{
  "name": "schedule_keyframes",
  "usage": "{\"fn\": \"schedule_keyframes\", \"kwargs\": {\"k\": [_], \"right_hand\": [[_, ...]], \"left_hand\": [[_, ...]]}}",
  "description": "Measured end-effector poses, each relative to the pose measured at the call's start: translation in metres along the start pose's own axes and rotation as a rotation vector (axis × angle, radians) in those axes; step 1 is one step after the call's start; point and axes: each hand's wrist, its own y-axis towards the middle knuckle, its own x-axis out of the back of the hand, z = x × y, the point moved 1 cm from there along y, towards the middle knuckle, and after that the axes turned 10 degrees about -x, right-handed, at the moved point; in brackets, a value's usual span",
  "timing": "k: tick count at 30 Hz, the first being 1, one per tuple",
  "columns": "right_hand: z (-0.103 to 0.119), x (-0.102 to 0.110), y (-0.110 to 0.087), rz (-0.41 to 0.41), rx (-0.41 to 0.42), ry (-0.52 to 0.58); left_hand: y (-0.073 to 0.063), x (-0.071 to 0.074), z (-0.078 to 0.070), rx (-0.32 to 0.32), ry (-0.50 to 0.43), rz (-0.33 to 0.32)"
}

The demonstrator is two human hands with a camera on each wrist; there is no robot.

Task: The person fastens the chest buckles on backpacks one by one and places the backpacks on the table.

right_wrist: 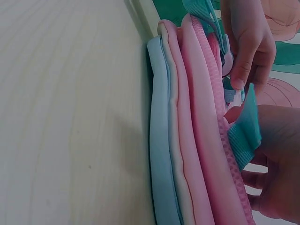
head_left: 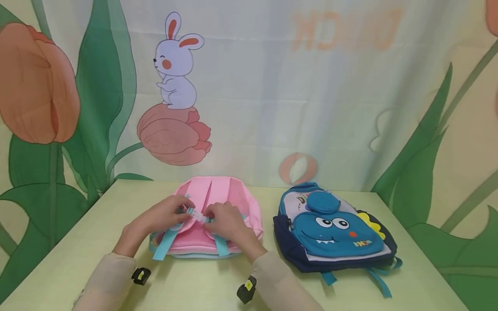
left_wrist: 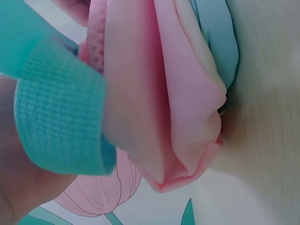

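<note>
1. Head view: the whitish buckle sits at 3 o'clock from the left grip and 9 o'clock from the right grip, pinched by both over the pink backpack. The backpack lies on the surface, shoulder straps upward, turquoise webbing ending at its 8 and 5 o'clock. A blue backpack rests near its 3 o'clock side. Forearms in beige sleeves reach in from the buckle's 8 and 4 o'clock.
2. Left wrist view: the pink backpack lies at the hand's 2 o'clock, its side softly folded. Webbing loops across the hand; what it grasps here, I cannot tell.
3. Right wrist view: the backpack's pink and pale-blue layers lie at the right grip's 10 o'clock. The left fingers point down toward the partly hidden buckle.
</note>
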Motion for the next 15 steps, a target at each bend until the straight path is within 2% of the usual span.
{"fn": "schedule_keyframes", "kwargs": {"k": [3, 9, 15], "right_hand": [[-0.003, 0.0023, -0.0002, -0.017, -0.002, 0.039], [-0.0071, 0.0032, -0.0001, -0.029, 0.023, 0.112], [-0.0066, 0.0054, -0.002, -0.037, 0.027, 0.136]], "left_hand": [[0.0009, 0.0021, -0.0005, -0.016, -0.013, -0.009], [-0.0014, 0.0033, 0.0, 0.017, -0.028, -0.02], [-0.0026, 0.0035, 0.0006, 0.006, -0.032, -0.029]]}}
